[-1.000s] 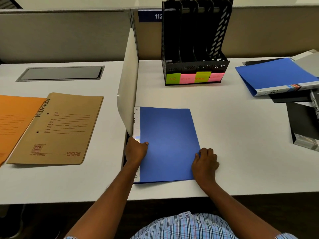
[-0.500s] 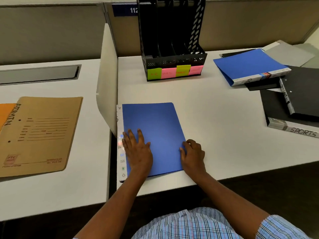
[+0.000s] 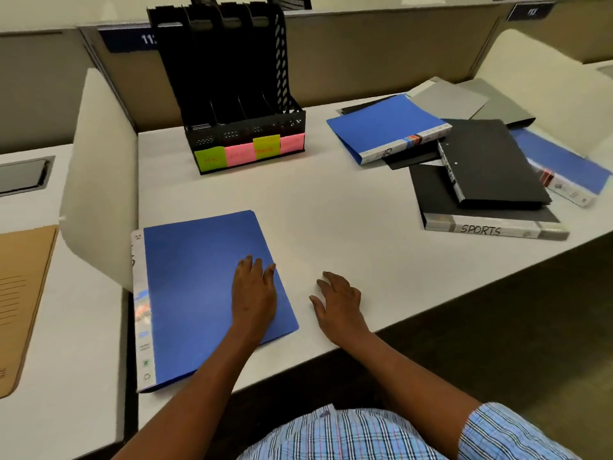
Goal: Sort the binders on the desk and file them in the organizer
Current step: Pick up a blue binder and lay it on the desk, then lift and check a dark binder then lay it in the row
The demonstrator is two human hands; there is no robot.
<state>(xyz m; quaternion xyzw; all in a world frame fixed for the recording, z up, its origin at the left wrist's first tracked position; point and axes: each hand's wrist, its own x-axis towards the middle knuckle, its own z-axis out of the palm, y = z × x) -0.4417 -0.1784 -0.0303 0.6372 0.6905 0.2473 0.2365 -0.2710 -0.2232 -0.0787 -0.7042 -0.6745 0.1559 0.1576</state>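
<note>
Sorting stage by the look of it, with filing not yet begun. One blue binder [image 3: 199, 287] lies flat at the front left of the desk [image 3: 331, 210], spine toward the divider. The person's left hand [image 3: 253, 293] rests flat on the binder's right half, fingers straight, gripping nothing. The right hand [image 3: 338, 302] sits relaxed on the bare desk just beside it, also holding nothing.

Next move probably calls for reading the spine label, then grabbing an edge and standing the binder in the matching slot.

Count: one black organizer [image 3: 232, 94] at the back, with four slots and four sticky notes [image 3: 248, 151], two green and two pink. Three blue binders in all, two of them in the pile [image 3: 491, 161] on the right. That pile also has at least two black ones, one marked SPORTS [image 3: 481, 229], and some grey that's hard to count.
</note>
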